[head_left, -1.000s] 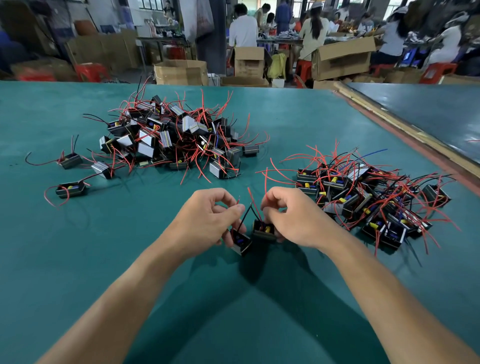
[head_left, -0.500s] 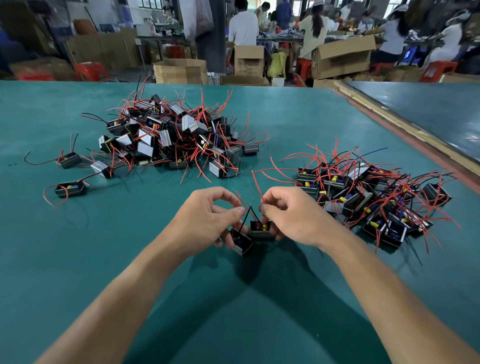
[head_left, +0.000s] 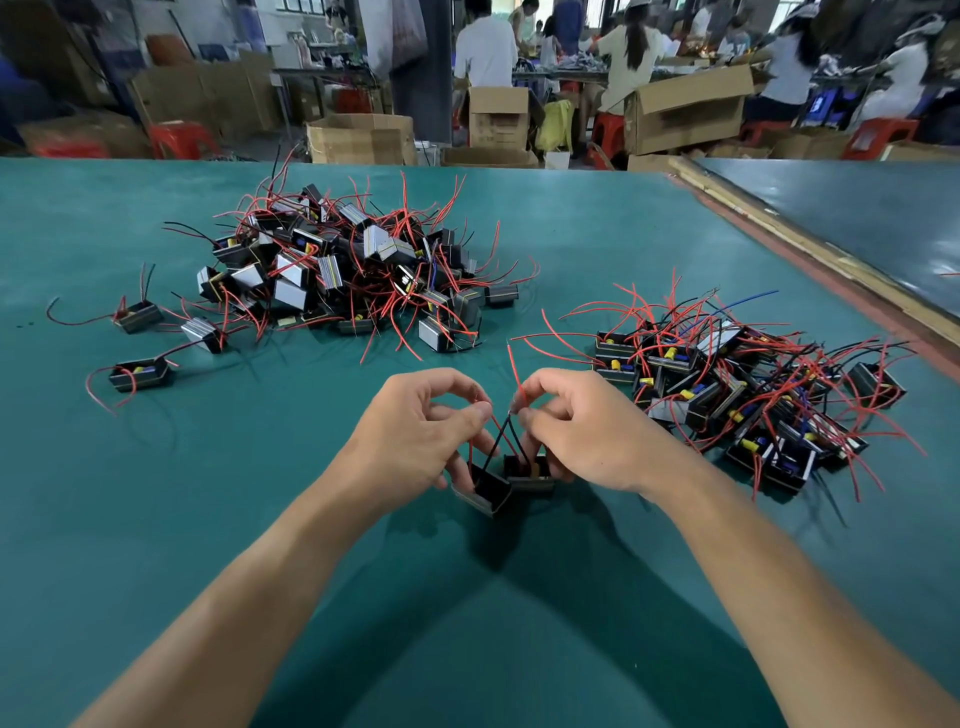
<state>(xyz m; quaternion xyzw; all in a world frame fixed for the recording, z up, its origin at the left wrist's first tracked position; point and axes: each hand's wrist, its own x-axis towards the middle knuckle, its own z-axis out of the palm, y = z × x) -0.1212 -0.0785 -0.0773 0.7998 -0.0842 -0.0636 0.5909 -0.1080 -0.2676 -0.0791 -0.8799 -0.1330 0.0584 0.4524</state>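
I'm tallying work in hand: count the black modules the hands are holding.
2. The tilted module is in the left hand; the upright module in the right hand, beside it. The fingers could hide another.

Of the body, my feed shows two hands and two forearms. The left hand (head_left: 415, 431) is bare, with knuckle ridges visible across the back. The right hand (head_left: 589, 431) is bare, same build. The left forearm (head_left: 260, 582) and right forearm (head_left: 753, 571) are bare over their full visible length, widening from wrist toward the lower frame edge.
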